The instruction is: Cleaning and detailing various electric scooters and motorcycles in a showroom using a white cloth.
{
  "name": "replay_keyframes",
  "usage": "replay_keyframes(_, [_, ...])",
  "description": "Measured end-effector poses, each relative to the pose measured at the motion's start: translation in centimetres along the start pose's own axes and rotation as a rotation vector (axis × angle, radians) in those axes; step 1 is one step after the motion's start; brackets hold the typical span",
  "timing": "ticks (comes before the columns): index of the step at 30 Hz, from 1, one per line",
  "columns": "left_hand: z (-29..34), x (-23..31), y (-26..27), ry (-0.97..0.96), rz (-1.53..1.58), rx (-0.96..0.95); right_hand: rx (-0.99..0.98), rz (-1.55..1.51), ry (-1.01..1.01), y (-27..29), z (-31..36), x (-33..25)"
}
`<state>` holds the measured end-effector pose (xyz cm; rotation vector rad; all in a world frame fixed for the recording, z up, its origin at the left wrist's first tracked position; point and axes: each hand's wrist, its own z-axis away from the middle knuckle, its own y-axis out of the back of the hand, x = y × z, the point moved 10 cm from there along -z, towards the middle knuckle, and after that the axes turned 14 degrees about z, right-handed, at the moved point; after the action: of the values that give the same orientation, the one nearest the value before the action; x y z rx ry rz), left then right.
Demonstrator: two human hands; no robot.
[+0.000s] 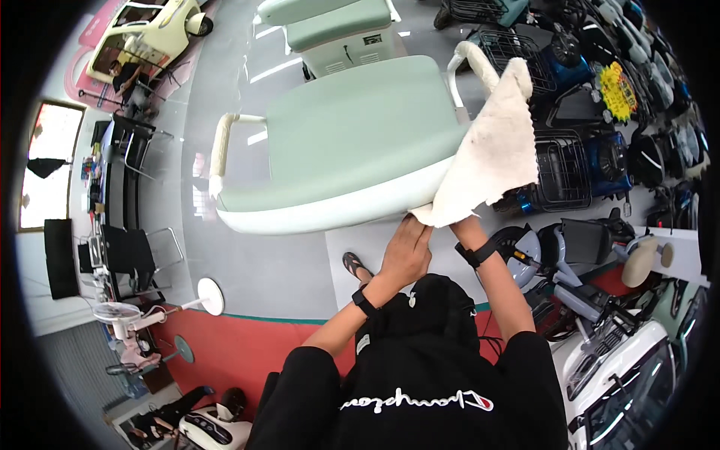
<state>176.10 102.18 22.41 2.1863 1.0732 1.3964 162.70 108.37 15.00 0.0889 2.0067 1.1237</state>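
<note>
A cream cloth (491, 154) with a jagged edge hangs over the right front corner of a pale green padded seat (360, 127) with a white rim. My left hand (407, 251) is at the cloth's lower corner, close below the seat's front edge. Its fingers are together and appear to pinch the cloth. My right hand (469, 231) reaches up under the cloth, which hides its fingers. The cloth's upper tip lies against the wrapped right armrest (480, 64). A similar wrapped armrest (220, 150) stands at the seat's left.
Another green seat (341, 26) stands beyond. Scooters with black wire baskets (561, 169) crowd the right side. At left are a black chair (129, 249), a white fan (118, 313) and a round white base (211, 296). One person (127, 81) sits far left; another (161, 420) is lower left.
</note>
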Motion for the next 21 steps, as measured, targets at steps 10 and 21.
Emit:
replay_keyframes(10, [11.2, -10.9, -4.1, 1.001, 1.330, 0.634, 0.175, 0.865, 1.196, -3.2, -1.0, -7.4])
replay_keyframes(21, [12.4, -16.1, -3.4, 1.055, 1.905, 1.276, -0.202, 0.592, 1.052, -12.8, -2.2, -11.2])
